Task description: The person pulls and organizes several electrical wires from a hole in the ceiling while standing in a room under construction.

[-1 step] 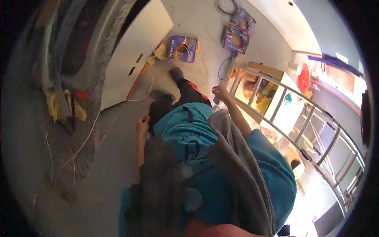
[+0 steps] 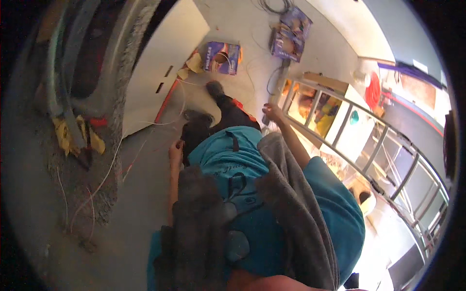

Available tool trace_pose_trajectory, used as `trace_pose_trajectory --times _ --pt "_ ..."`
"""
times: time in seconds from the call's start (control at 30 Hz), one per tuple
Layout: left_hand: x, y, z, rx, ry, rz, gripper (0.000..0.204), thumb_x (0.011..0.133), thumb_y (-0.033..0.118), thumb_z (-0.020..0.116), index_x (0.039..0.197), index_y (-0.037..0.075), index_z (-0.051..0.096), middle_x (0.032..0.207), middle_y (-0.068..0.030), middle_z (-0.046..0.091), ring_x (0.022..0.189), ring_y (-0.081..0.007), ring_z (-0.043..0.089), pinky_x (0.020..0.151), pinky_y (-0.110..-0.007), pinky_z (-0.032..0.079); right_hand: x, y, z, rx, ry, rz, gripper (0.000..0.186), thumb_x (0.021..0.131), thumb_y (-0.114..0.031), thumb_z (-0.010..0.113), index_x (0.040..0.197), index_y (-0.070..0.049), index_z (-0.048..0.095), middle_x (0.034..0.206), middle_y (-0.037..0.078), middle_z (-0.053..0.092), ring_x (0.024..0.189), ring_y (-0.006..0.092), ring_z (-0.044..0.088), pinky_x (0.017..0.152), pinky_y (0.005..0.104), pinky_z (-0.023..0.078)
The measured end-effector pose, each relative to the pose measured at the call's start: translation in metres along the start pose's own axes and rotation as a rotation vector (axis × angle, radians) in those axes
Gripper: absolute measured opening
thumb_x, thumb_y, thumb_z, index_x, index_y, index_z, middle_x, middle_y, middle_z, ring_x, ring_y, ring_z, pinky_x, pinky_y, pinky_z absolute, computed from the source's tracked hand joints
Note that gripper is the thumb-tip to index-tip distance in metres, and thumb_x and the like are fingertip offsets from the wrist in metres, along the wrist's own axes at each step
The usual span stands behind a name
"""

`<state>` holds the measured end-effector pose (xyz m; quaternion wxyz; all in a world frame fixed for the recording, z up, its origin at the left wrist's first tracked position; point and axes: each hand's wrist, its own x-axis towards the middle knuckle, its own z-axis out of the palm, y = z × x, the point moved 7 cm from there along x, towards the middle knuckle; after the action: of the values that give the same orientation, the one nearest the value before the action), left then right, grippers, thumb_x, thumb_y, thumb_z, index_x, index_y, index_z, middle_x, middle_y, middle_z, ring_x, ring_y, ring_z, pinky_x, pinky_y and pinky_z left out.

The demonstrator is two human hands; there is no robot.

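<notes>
My left hand [image 2: 175,151] hangs beside my dark trouser leg [image 2: 193,138], its fingers curled; whatever may be inside them is too small to make out. Out ahead on the right, my right hand [image 2: 273,112] is closed, close to the end of a metal ladder [image 2: 347,121]. A small dark shape shows under its fingers, its kind unclear. From a purple cardboard wire box [image 2: 228,68] on the floor, a thin pale wire [image 2: 182,104] loops past my feet and off to the left. My shoe [image 2: 214,88] stands just short of that box.
More purple boxes [image 2: 290,39] lie farther off, with a dark cable coil [image 2: 276,7] behind. At left are a white panel [image 2: 150,82] with two slots and a rough-edged wall opening [image 2: 109,145] with grey conduits [image 2: 60,82]. A carton [image 2: 335,87] and red coil [image 2: 373,99] sit beyond the ladder.
The whole view has shifted slightly, with the boxes a little higher in the picture. Both hands keep nearly the same place and pose.
</notes>
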<state>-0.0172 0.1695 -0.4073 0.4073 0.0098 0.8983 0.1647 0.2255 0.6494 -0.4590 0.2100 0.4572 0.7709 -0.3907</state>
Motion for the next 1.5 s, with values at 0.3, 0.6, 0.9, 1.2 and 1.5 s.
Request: trace_pose_trajectory --times 0.3,0.6,0.9,1.2,1.5 --pt "0.084 0.104 0.105 -0.146 -0.430 0.216 0.045 0.091 0.036 0.069 0.122 0.004 0.063 0.110 -0.0166 0.065 0.100 -0.0316 0.063 0.090 -0.042 0.050 0.084 0.130 0.062 -0.159 -0.137 0.105 0.027 0.083 -0.031 0.064 0.094 -0.008 0.072 0.095 0.017 0.072 0.084 0.0337 0.070 0.075 0.0423 0.054" --pt "0.186 0.104 0.152 0.128 -0.353 0.399 0.045 0.087 0.043 0.074 0.114 0.010 0.062 0.105 -0.0111 0.053 0.095 -0.0272 0.056 0.085 -0.046 0.048 0.264 0.143 0.165 -0.362 -0.115 0.103 0.017 0.090 -0.013 0.053 0.092 -0.006 0.068 0.105 0.018 0.069 0.093 0.0362 0.067 0.082 0.0469 0.054" --pt "0.221 0.128 0.161 0.379 -0.033 0.471 0.041 0.073 0.038 0.084 0.099 0.015 0.062 0.099 -0.0085 0.055 0.092 -0.0289 0.057 0.081 -0.046 0.047 0.453 0.064 0.117 -0.718 0.590 -0.241 0.030 0.091 -0.015 0.051 0.116 -0.013 0.066 0.131 0.008 0.060 0.130 0.0307 0.046 0.110 0.0529 0.032" --pt "0.210 0.113 0.137 0.362 -0.167 0.412 0.049 0.074 0.043 0.083 0.104 0.012 0.060 0.103 -0.0149 0.058 0.102 -0.0341 0.060 0.088 -0.051 0.047 0.422 0.077 0.117 -0.811 -0.104 -0.044 0.021 0.093 -0.022 0.054 0.097 -0.017 0.074 0.115 0.006 0.068 0.123 0.0226 0.054 0.110 0.0514 0.031" --pt "0.144 0.098 0.105 0.366 -0.400 0.349 0.060 0.086 0.052 0.072 0.127 0.010 0.061 0.121 -0.0192 0.061 0.116 -0.0344 0.059 0.098 -0.047 0.047 0.227 -0.073 -0.137 -0.091 0.848 -0.410 0.013 0.092 -0.015 0.058 0.094 -0.012 0.071 0.094 0.014 0.068 0.086 0.0396 0.065 0.077 0.0468 0.052"
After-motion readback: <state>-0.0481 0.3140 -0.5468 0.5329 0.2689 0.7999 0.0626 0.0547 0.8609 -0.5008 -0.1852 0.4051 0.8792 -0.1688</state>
